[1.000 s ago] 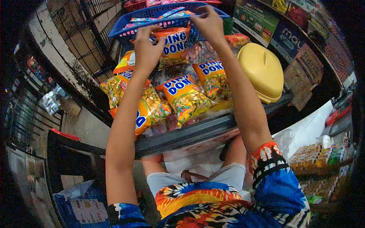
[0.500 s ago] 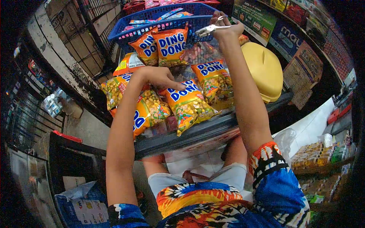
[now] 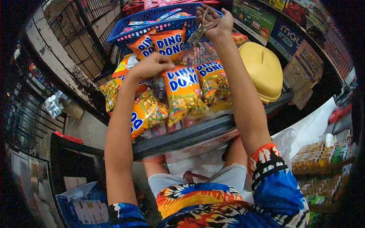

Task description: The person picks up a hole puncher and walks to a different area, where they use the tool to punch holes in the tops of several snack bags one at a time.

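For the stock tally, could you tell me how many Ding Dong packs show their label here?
5: two hanging from the blue basket, at and; one lifted by the left hand at; one right of it; one lower left. Others may be hidden.

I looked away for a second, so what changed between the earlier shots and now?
The left hand came down from the basket, took a snack pack by its top and lifted it. The right hand picked up a metal tool, maybe a stapler. The yellow lid stayed put.

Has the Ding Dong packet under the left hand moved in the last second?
Yes. The left hand has lifted the Ding Dong packet off the pile, up toward the blue basket.
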A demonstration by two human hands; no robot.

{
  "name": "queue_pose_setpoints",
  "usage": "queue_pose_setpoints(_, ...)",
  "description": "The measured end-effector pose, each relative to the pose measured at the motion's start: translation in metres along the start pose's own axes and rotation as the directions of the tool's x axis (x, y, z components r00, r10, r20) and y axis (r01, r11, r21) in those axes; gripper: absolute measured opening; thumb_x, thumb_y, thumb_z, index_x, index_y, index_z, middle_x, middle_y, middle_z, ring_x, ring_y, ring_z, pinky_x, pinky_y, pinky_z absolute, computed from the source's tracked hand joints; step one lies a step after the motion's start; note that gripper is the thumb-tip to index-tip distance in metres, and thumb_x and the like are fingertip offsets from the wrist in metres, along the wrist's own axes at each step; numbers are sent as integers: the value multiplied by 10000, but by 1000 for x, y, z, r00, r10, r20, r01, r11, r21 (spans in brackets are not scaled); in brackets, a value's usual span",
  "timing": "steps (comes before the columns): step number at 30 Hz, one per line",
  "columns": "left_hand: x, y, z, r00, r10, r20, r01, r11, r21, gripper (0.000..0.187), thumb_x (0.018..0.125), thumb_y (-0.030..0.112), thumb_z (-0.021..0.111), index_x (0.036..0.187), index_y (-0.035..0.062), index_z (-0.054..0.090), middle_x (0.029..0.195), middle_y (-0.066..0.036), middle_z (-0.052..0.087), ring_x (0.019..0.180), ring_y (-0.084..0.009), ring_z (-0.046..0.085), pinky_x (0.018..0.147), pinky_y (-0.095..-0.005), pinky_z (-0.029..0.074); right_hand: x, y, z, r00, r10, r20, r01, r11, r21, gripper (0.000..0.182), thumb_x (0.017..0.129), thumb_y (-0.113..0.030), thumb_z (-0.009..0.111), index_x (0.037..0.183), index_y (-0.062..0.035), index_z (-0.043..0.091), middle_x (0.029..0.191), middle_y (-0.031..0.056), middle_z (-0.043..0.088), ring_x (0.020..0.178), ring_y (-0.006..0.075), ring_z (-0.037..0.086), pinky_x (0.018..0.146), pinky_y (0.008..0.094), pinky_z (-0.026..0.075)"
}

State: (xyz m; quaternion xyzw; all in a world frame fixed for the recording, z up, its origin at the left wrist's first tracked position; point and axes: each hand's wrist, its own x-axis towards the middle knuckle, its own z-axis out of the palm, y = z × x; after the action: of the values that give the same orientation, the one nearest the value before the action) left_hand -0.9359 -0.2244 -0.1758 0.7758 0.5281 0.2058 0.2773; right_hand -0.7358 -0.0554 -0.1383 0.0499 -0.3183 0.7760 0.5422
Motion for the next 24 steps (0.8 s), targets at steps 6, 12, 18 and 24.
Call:
queue_pose_setpoints(6,8,15,-2,816,37,-577,-57,998,-17,270,813,244,610,848,-22,642,726,-100,641,660,-141,578,645,-298,449,-27,13,51,953,-81,-290,74,997,-36,530,894,-465,356,920,20,567,768,177,629,642,279,612,579,352,509)
queue_pose_setpoints(12,10,38,12,642,132,-755,-50,990,131,231,820,205,594,859,-18,642,759,-133,637,694,-241,604,659,-332,454,-37,20,70,981,-170,-89,161,982,-94,565,904,-472,306,879,24,574,741,171,624,637,280,611,588,363,502)
queue_pose_setpoints(18,4,61,10,348,454,-821,-75,886,458,138,803,120,596,795,-16,618,775,-139,597,738,-304,572,656,-377,441,-63,14,110,914,-400,65,405,908,-111,539,921,-436,322,857,14,612,688,110,611,559,207,568,543,315,464)
queue_pose_setpoints(24,7,29,7,502,379,-778,59,882,468,181,835,155,573,871,-14,626,844,-152,626,782,-275,611,709,-344,457,-44,10,88,769,-308,560,636,280,-719,481,876,-421,463,909,36,610,733,111,626,600,179,571,558,293,450)
